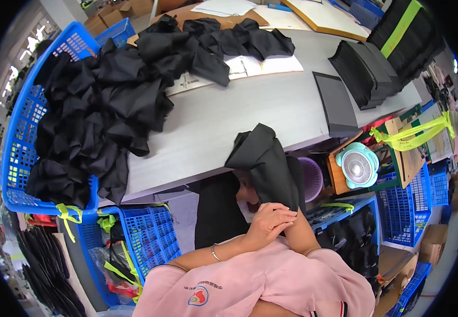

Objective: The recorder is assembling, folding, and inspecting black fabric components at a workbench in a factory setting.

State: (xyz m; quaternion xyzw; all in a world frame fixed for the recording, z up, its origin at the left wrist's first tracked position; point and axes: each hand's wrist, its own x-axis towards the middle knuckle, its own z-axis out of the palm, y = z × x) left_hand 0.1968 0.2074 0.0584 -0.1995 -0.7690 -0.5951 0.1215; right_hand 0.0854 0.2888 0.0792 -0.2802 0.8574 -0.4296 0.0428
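A black fabric piece (pixel 271 164) reaches from the table's near edge down over my right forearm like a sleeve. My right hand is hidden inside or under it, so its fingers do not show. At the cloth's lower end, my left hand (pixel 268 224) closes its fingers over the edge by my right wrist. A bracelet circles my left wrist. Crumpled black fabric pieces (pixel 96 100) fill a blue basket (pixel 20 153) at the left and spill onto the grey table (pixel 213 116).
Flat dark stacks (pixel 363 74) stand at the table's far right, beside a dark panel (pixel 336 103). A small turquoise fan (pixel 358 166) sits right of the table, near a purple basket (pixel 311 177). Blue crates (pixel 152 235) flank me on both sides.
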